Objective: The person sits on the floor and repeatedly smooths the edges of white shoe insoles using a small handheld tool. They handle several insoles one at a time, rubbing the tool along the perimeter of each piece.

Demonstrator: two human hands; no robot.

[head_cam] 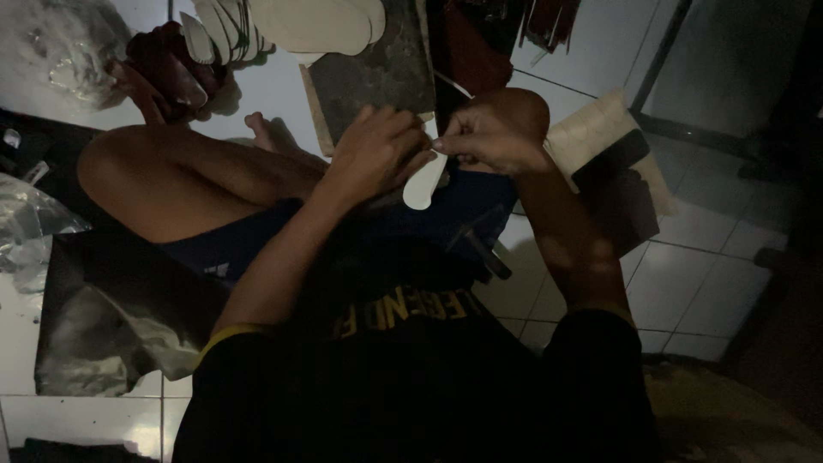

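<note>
1. The step in hand looks like fine work on a pale insole-shaped piece [425, 182], held near the middle of the frame over the person's lap. To do it well, I judge the piece should be kept steady close to the knee, with the pinch near its upper edge and the light side facing up, since the scene is dim.
2. The left hand [377, 154] is curled nearly closed over the piece's upper left side; its fingers touch or grip it, though the exact hold is hidden in shadow.
3. The right hand [493, 133] is narrowed to a pinch at the top end of the piece, fingertips meeting those of the left hand.
4. A dark board [377, 73] lies on the tiled floor [703, 291] just above the hands.
5. A stack of similar pale pieces [283, 26] sits at the upper middle of the frame.
</note>
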